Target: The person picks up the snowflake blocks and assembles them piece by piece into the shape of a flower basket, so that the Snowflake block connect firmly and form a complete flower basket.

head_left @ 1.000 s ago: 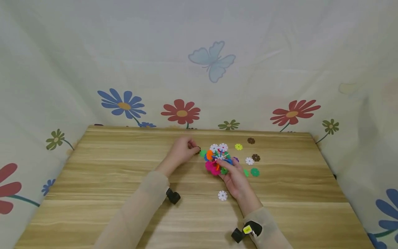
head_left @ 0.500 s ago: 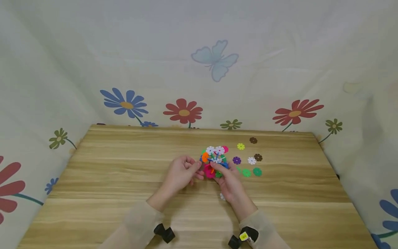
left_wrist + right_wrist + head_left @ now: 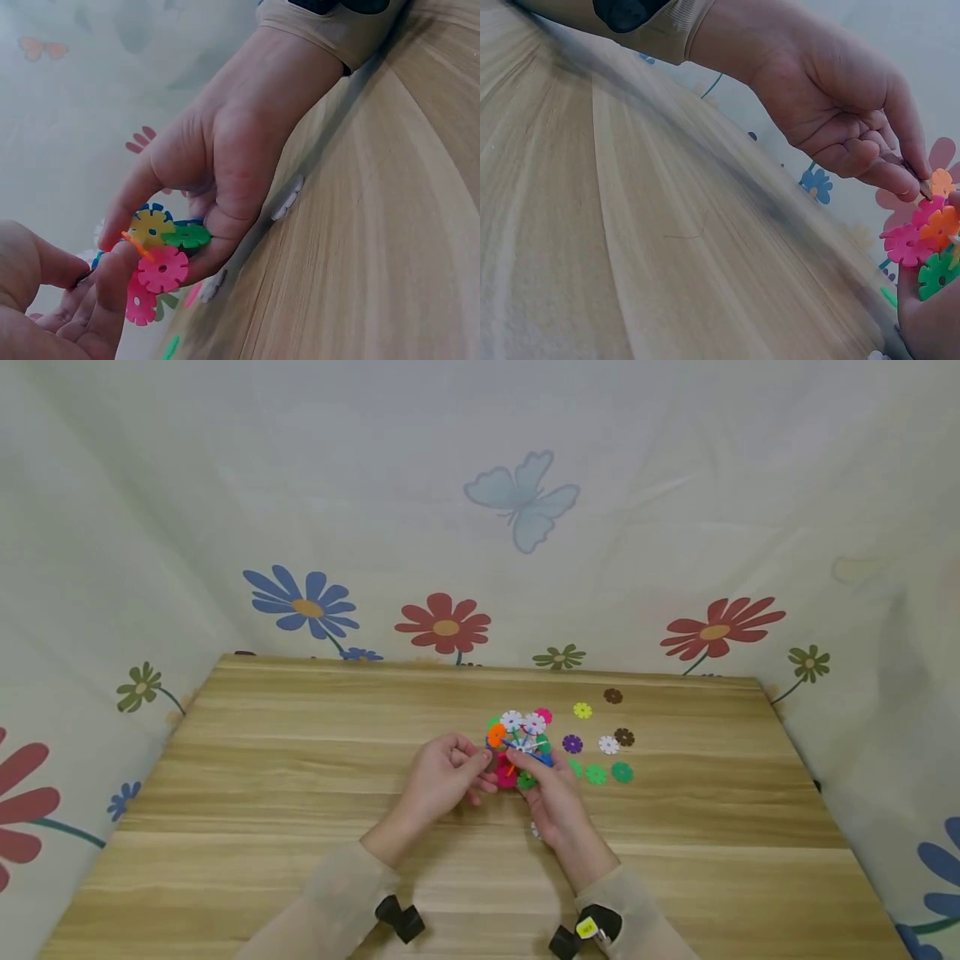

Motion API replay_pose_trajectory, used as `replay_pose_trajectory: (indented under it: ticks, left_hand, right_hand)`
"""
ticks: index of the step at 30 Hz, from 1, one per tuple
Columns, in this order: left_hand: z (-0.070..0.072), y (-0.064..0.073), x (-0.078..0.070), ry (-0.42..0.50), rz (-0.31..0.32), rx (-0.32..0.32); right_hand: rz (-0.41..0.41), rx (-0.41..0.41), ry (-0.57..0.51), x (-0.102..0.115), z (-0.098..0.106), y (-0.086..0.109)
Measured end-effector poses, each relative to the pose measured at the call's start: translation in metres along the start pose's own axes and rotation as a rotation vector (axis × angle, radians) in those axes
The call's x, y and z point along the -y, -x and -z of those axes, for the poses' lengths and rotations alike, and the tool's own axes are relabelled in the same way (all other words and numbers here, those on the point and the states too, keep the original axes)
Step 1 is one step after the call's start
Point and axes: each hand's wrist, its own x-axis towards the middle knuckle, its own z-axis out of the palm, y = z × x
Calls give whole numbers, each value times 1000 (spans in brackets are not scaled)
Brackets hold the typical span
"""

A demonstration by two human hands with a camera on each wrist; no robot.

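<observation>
My right hand holds a colourful cluster of interlocked snowflake discs, with pink, orange, yellow, green, white and blue pieces; its thumb lies across the top and fingers curl beneath. Against the left side of the cluster, my left hand pinches a thin dark brown snowflake disc between thumb and fingers. This disc sits edge-on at the cluster's pink and orange pieces; whether it is slotted in, I cannot tell. In the left wrist view, the fingers of the left hand cover part of the cluster.
Loose discs lie on the wooden table to the right of the cluster: purple, yellow, white, brown and green. Another white disc is partly behind the right wrist. A flower-printed curtain surrounds the table.
The left hand has lifted the brown disc from the table and come down and closer, to the cluster's left side. The right hand has shifted slightly left with the cluster.
</observation>
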Motion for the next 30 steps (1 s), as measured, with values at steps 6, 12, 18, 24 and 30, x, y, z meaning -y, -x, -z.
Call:
replay_pose_trajectory:
  ticks: [6, 12, 18, 24, 30]
  left_hand:
    - [-1, -1, -3, 6, -7, 5]
    - [-6, 0, -1, 5, -16, 11]
    - [-10, -3, -2, -4, -28, 52]
    - [-8, -20, 10, -140, -101, 9]
    - [5, -62, 30, -601, -217, -115]
  right_hand:
    - [14, 25, 17, 1, 0, 0]
    - [-2, 23, 43, 4, 0, 1]
    - [-3, 12, 55, 10, 4, 1]
    - [-47, -40, -18, 21, 30, 10]
    - [-15, -45, -50, 42, 58, 21]
